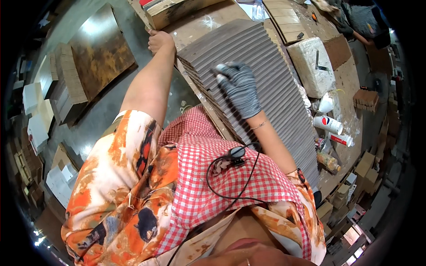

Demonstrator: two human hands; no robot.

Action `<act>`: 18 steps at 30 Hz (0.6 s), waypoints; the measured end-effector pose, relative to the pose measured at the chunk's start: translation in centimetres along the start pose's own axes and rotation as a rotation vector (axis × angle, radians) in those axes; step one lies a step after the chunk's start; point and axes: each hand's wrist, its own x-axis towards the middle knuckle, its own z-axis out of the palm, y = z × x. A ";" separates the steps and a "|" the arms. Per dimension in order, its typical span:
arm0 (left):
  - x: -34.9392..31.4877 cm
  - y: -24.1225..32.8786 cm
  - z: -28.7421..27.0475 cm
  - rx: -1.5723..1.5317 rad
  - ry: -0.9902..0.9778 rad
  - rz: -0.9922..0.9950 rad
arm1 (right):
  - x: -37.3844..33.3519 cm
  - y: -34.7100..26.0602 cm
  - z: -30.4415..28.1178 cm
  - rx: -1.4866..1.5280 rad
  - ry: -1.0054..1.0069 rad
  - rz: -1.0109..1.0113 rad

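A broad row of overlapping dark grey boards [275,106], fanned like steps, covers the worktable in front of me. Over its left part hovers or rests my right hand [239,86], in a grey knitted glove with whitish fingertips. Its thumb and fingers are bent and a little apart, with nothing visible between them. My left hand [160,42] is bare and reaches to the table's far left edge, beside an open-topped box [177,13]. Its fingers are curled closed; what they grip is hidden.
Right of the boards stand a white wrapped block [312,66], a paper cup [328,124] and a bottle [328,162]. A clear plastic bottle [258,9] is at the far side. Brown panels [102,55] lean at left. A co-worker's gloved hand [345,29] shows at far right.
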 end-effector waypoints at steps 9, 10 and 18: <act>0.8 -0.5 1.8 0.039 0.095 0.020 | -1.9 -2.4 1.7 0.085 -0.100 -0.013; 1.0 -0.7 1.9 0.037 0.111 0.030 | -1.7 -1.9 1.5 0.064 -0.075 -0.052; -0.3 0.2 0.1 0.011 0.033 0.025 | 4.3 6.9 -3.2 0.233 0.252 0.218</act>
